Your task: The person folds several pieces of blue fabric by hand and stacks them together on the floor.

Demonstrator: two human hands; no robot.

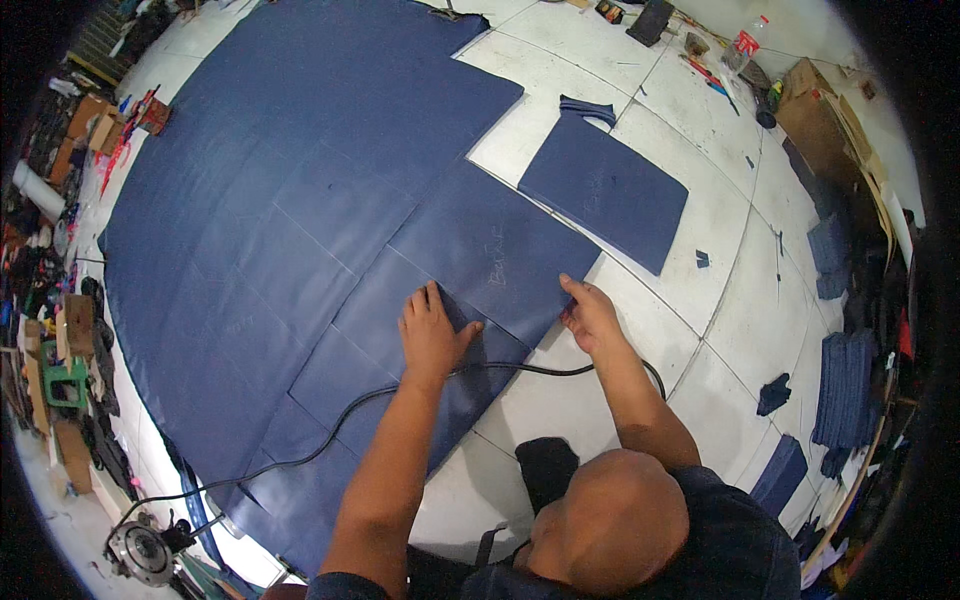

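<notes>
A large dark-blue sheet (270,200) lies spread over a white tiled floor (640,310), marked with straight lines, some pale, some dark. Near its right edge I see pale handwriting (497,255) across one panel. A person leans in from the lower edge, head bowed. Their left hand (430,335) is unclenched, laid palm down on the sheet, thumb spread, gripping nothing. Their right hand (588,318) appears to pinch the sheet's right edge, thumb on top, the other fingers curled and partly hidden. A black cable (320,445) snakes across the sheet and passes under both forearms; at the lower left it reaches a round metal machine (140,553). Just beyond the sheet's right edge lies a separate blue piece (610,190), with a small curved scrap (588,108) at its top. Farther right are folded blue stacks (840,390) and, above, a cardboard box (808,105) and a plastic bottle (742,48). Boxes and a green plastic stool (65,382) crowd the left side.
</notes>
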